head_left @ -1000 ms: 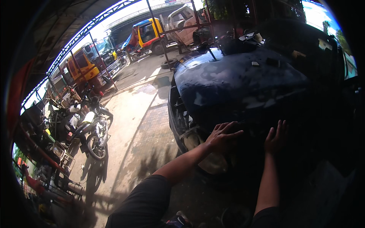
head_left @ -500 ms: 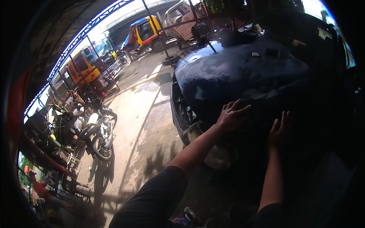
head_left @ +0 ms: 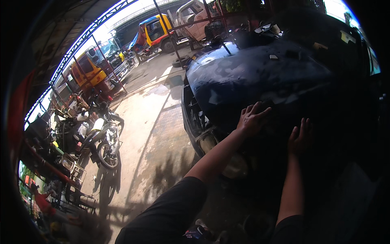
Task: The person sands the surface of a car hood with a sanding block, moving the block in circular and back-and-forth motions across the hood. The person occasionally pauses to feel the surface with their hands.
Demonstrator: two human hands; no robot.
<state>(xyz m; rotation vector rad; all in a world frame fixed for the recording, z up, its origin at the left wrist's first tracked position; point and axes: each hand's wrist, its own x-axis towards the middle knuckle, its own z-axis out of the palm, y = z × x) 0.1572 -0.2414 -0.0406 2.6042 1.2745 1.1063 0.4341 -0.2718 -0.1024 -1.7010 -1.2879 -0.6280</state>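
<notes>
A dark car hood [head_left: 248,77], blotched with paler, shiny patches, spreads before me. My left hand [head_left: 252,120] lies palm down near its front edge, fingers spread. Something small and dark shows beside those fingertips; whether it is a pad under the hand or part of the hood I cannot tell. To the right, deep in shadow, my right hand [head_left: 300,138] rests against the front part of the hood with fingers stretched out and thumb apart. Below my left forearm a round headlight [head_left: 235,166] shows dimly.
A small pale block [head_left: 273,57] lies on the hood, with yellowish pieces [head_left: 347,37] farther back. Left of the car runs a concrete floor [head_left: 142,134]. A motorcycle [head_left: 106,148] stands there among clutter. Beyond are a yellow truck cab [head_left: 156,30] and a person in red [head_left: 42,202].
My left hand has slid slightly to the right over the hood, its forearm following. The right hand stays nearly where it was.
</notes>
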